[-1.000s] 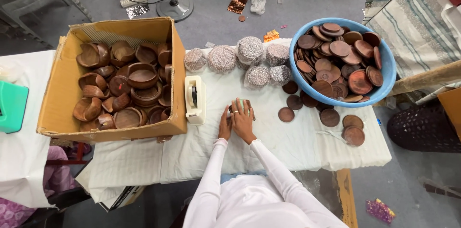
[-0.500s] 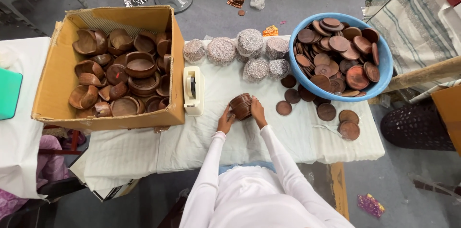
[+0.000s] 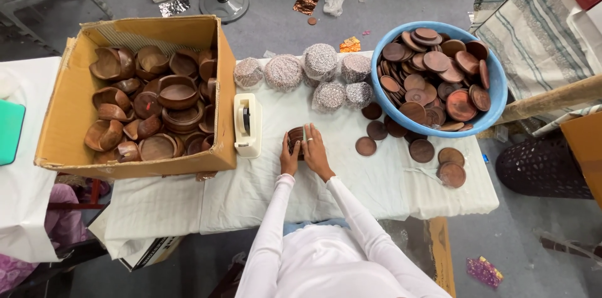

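Both of my hands rest on a small stack of round brown wooden lids on the white-covered table. My left hand grips the stack's near left side. My right hand lies flat over its right side, fingers stretched forward. The hands cover most of the stack. A cream tape dispenser stands just left of my hands.
A cardboard box of wooden bowls sits at the left. A blue basin holds several wooden lids, with loose lids on the cloth beside it. Foil-wrapped bundles line the far edge. A fan base stands on the floor.
The stack was held up between both hands half a second ago; now it sits low on the cloth with my right hand flattened over it.
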